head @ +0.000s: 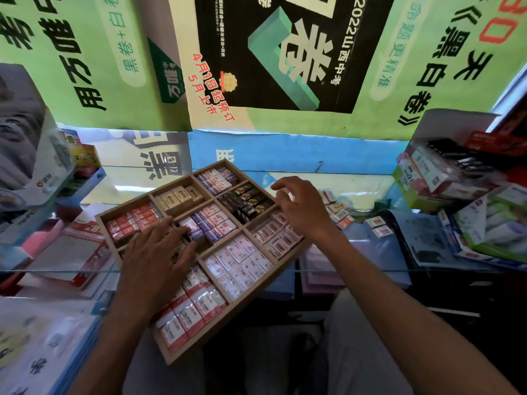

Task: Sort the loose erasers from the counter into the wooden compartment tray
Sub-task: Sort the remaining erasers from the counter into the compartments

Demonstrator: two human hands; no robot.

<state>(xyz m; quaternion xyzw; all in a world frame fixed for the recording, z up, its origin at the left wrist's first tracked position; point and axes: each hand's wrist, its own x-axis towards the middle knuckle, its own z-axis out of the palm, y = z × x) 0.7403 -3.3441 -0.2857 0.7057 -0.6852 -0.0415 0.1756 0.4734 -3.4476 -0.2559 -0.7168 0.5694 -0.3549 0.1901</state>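
Desk: we see a glass-topped desk (370, 252) spread with green and blue printed posters (285, 149) under and behind it.
Tray: our shallow wooden compartment tray (281, 267) sits at the centre, turned so one corner points to 12 o'clock, its cells packed with wrapped erasers.
Boxes: open cardboard stationery boxes (445, 172) crowd the desk at 3 o'clock; flat packets (71, 252) lie at 9 o'clock.
Left hand: our left hand (155, 252) lies over the tray's 9 o'clock side, fingers spread and fairly straight, the fingertips touching a purple-and-white wrapped eraser (194, 230) in the middle cell.
Right hand: our right hand (299, 203) hovers over the tray's 3 o'clock edge, fingers loosely curled; we cannot tell whether they touch anything.
Loose erasers: small white-and-red loose erasers (342, 212) lie on the desk just beside the tray at 3 o'clock, near the right hand.
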